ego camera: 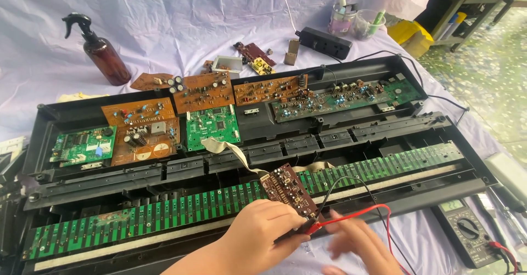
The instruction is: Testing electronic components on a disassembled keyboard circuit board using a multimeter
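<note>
Electronics repair workshop: bare circuit boards [207,92], multimeter [466,230], opened keyboard casing [71,115].

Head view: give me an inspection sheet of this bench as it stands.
Surface: table draped in a pale cloth.
Job's things: small brown circuit board above the opened keyboard chassis; multimeter at right.
Clutter: amber spray bottle, loose boards, cups of tools.
Grippers: left hand holds the small board's edge; right hand, blurred, at the probe tips.
Cables: red and black probe leads; ribbon cable; black power strip.
Surroundings: tiled floor, yellow container.
</note>
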